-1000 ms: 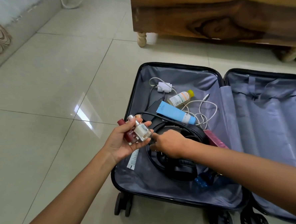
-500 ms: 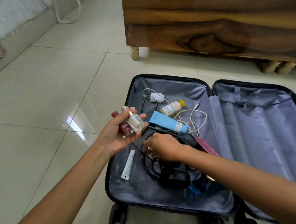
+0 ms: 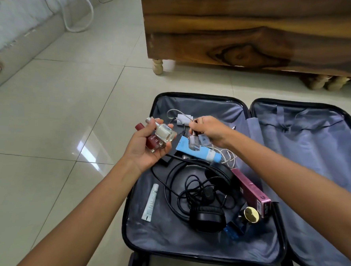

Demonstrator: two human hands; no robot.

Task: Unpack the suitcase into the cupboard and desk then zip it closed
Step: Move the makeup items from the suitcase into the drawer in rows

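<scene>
The black suitcase (image 3: 249, 110) lies open on the floor with a grey lining. My left hand (image 3: 147, 149) holds a clear perfume bottle (image 3: 165, 132) and a dark red bottle (image 3: 150, 140) above the case's left rim. My right hand (image 3: 208, 129) pinches a small clear bottle (image 3: 194, 141) by its cap, hanging just right of the left hand. Inside lie black headphones (image 3: 206, 217) with a tangled cord, a blue tube (image 3: 198, 151), a white tube (image 3: 150, 202), a pink box (image 3: 251, 191), a gold-capped blue bottle (image 3: 247, 217) and a white charger (image 3: 182, 119).
A wooden cabinet (image 3: 248, 34) on turned legs stands just behind the suitcase. White cables (image 3: 83, 14) trail on the tiled floor at the back left beside a low grey ledge (image 3: 23, 27). The suitcase's right half (image 3: 312, 161) holds only its lining and straps.
My right hand has lifted out of the headphone area with a small clear bottle and moved up toward my left hand. The left hand has stayed about where it was with its two bottles.
</scene>
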